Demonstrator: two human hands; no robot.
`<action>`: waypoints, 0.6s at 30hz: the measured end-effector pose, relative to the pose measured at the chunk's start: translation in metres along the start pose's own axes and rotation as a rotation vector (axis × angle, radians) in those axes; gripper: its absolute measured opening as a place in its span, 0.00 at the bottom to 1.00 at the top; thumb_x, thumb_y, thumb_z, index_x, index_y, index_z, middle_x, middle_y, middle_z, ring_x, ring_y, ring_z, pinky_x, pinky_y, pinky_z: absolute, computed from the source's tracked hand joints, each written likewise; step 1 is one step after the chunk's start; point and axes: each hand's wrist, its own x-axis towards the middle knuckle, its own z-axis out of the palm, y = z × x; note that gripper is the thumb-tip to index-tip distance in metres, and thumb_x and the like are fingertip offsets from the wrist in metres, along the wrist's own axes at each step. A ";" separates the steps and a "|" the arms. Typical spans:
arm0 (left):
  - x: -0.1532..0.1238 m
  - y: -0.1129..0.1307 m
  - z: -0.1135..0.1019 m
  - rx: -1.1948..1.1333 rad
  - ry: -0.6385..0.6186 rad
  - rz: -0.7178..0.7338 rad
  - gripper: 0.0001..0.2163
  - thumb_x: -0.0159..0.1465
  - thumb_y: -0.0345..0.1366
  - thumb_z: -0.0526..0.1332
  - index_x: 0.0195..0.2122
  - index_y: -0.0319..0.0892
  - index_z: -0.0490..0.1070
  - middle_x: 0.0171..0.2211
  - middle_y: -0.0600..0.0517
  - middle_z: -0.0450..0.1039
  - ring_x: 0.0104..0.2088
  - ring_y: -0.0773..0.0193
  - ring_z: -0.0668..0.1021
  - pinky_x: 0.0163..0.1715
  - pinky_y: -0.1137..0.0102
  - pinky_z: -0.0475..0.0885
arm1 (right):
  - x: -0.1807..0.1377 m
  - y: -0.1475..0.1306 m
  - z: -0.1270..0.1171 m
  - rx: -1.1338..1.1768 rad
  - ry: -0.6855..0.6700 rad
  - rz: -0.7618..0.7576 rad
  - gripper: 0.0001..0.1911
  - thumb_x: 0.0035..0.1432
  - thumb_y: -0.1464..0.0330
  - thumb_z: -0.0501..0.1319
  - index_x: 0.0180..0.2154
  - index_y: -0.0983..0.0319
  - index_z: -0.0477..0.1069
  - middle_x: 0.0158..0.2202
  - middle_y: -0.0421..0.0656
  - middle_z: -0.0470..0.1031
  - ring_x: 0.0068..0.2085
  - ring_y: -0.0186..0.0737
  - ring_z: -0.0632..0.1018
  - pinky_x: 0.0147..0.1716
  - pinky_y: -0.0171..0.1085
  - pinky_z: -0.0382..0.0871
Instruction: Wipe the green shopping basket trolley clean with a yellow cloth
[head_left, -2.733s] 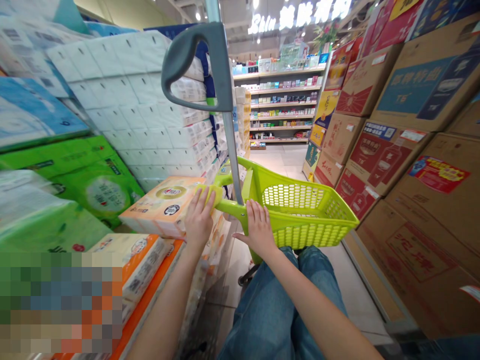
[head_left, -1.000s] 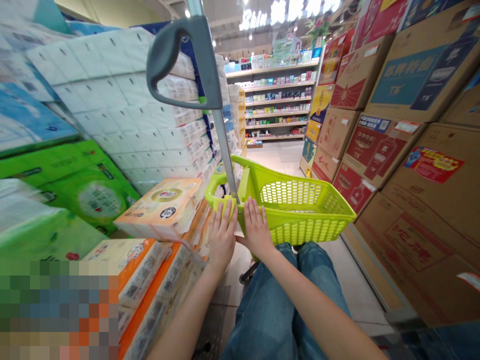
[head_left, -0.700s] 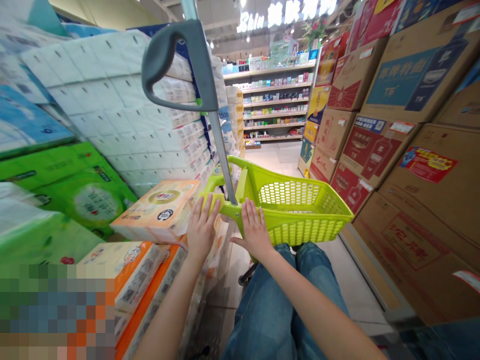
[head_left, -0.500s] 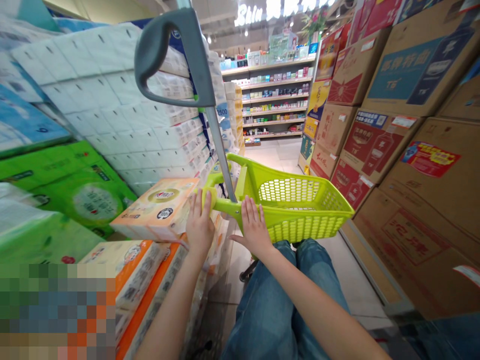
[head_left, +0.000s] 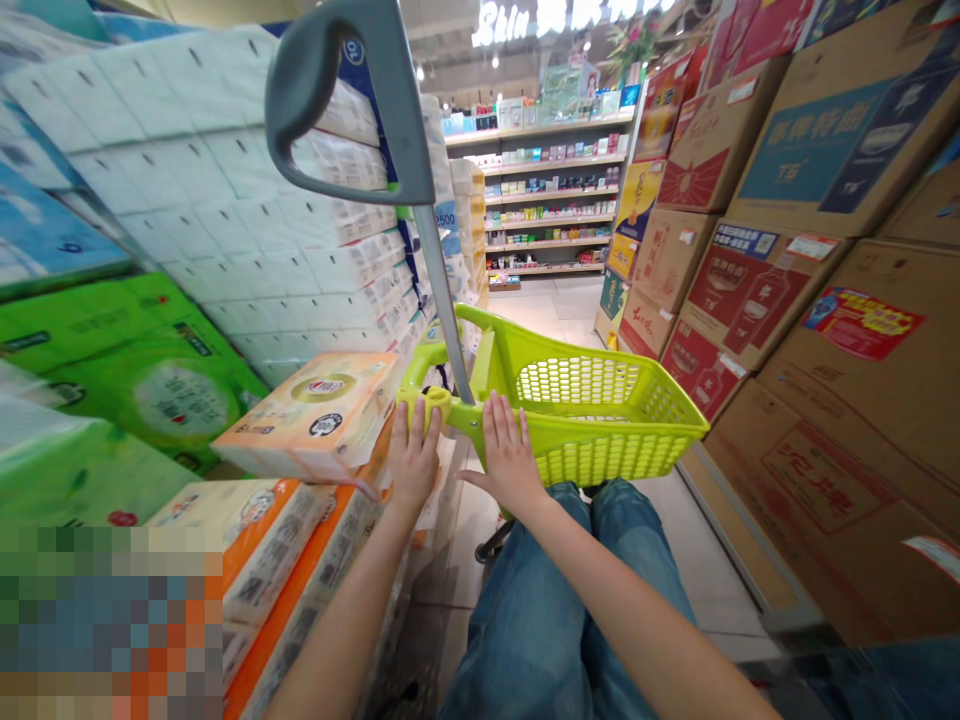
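Observation:
A lime-green shopping basket [head_left: 592,395] with slotted walls stands before my knees, a grey pull handle [head_left: 420,120] rising from its near end on a metal tube. My left hand [head_left: 414,455] bends its fingers over the left corner of the basket, pressing a small yellow cloth [head_left: 435,402] against it; the cloth's exact kind is hard to make out. Flat on the basket's side near the tube lies my right hand [head_left: 510,450], its fingers stretched and thumb apart. No items show inside the basket.
Stacked tissue packs [head_left: 319,410] crowd the left, close to my left hand. Cardboard cartons [head_left: 847,400] form a wall on the right. My jeans-covered legs [head_left: 570,600] are below the basket. Farther down the aisle stand stocked shelves [head_left: 555,190].
My left hand has slid slightly right and down along the basket's corner, with the yellow cloth moving too. My right hand and the basket stay almost in place.

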 end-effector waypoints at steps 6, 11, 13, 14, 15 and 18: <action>-0.013 0.021 0.007 -0.069 -0.119 0.189 0.32 0.66 0.22 0.55 0.71 0.43 0.50 0.69 0.41 0.53 0.71 0.50 0.49 0.69 0.51 0.55 | 0.000 0.005 0.001 -0.031 -0.050 -0.017 0.61 0.53 0.48 0.67 0.71 0.76 0.37 0.73 0.61 0.41 0.73 0.56 0.43 0.70 0.56 0.38; -0.009 -0.013 0.004 -0.030 -0.078 0.226 0.32 0.65 0.21 0.55 0.70 0.46 0.54 0.69 0.44 0.55 0.71 0.53 0.48 0.69 0.52 0.53 | -0.001 0.008 -0.002 -0.053 -0.070 -0.038 0.66 0.48 0.52 0.73 0.71 0.74 0.36 0.73 0.58 0.39 0.74 0.54 0.42 0.70 0.54 0.39; -0.005 -0.020 0.004 0.006 0.016 0.081 0.35 0.64 0.19 0.53 0.71 0.43 0.48 0.71 0.41 0.48 0.72 0.50 0.46 0.68 0.49 0.54 | 0.000 0.007 -0.002 -0.051 -0.071 -0.033 0.66 0.47 0.52 0.73 0.71 0.74 0.37 0.73 0.58 0.39 0.74 0.54 0.42 0.70 0.54 0.38; -0.004 -0.019 0.004 0.017 0.049 0.016 0.36 0.63 0.18 0.53 0.72 0.41 0.46 0.71 0.40 0.46 0.72 0.48 0.46 0.68 0.48 0.55 | 0.000 0.006 -0.002 -0.048 -0.072 -0.029 0.66 0.47 0.51 0.73 0.71 0.74 0.37 0.73 0.58 0.38 0.73 0.55 0.42 0.70 0.55 0.38; -0.004 -0.015 0.004 0.021 0.061 -0.023 0.36 0.63 0.18 0.52 0.72 0.40 0.45 0.72 0.39 0.44 0.72 0.47 0.45 0.68 0.47 0.55 | 0.000 0.006 -0.001 -0.044 -0.073 -0.024 0.66 0.47 0.51 0.73 0.71 0.74 0.38 0.73 0.57 0.38 0.73 0.55 0.42 0.70 0.55 0.38; -0.011 0.003 0.005 -0.011 -0.022 0.090 0.34 0.63 0.18 0.52 0.71 0.40 0.50 0.71 0.40 0.48 0.72 0.48 0.45 0.68 0.48 0.55 | 0.000 0.005 0.000 -0.033 -0.071 -0.013 0.66 0.48 0.50 0.72 0.71 0.74 0.38 0.73 0.57 0.38 0.73 0.55 0.42 0.70 0.56 0.38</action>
